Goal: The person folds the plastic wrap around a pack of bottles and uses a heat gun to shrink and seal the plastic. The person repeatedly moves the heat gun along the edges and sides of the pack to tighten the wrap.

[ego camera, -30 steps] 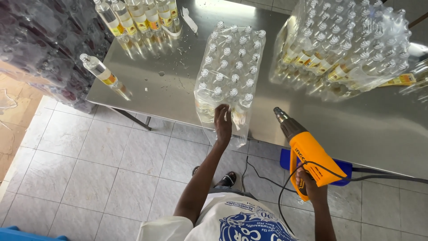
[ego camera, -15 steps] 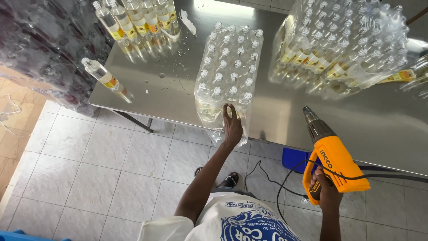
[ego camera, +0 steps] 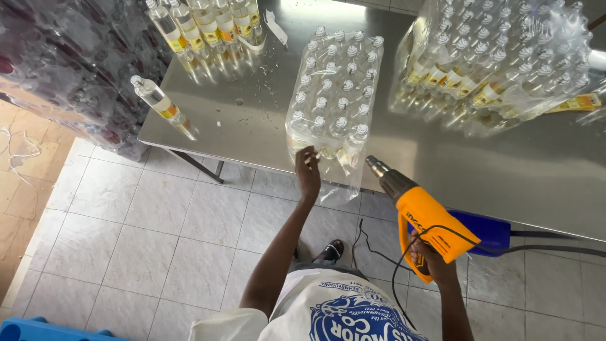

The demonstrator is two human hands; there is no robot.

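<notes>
At the near edge of the steel surface (ego camera: 252, 120) stands the wrapped bottle pack (ego camera: 334, 95); left hand (ego camera: 308, 173) fingers lie open against its loose film. Right hand (ego camera: 432, 262), closed around the orange heat gun (ego camera: 426, 218), is beside it over the floor.

Orange heat gun (ego camera: 424, 218), blk cord; clear wrap w/ yellow-label bottles (ego camera: 333, 95).

The person wears a white T-shirt (ego camera: 328, 312) with a blue printed design on the chest. Both arms are bare below the short sleeves. A dark sandal (ego camera: 331, 251) shows below the left hand (ego camera: 308, 173).
</notes>
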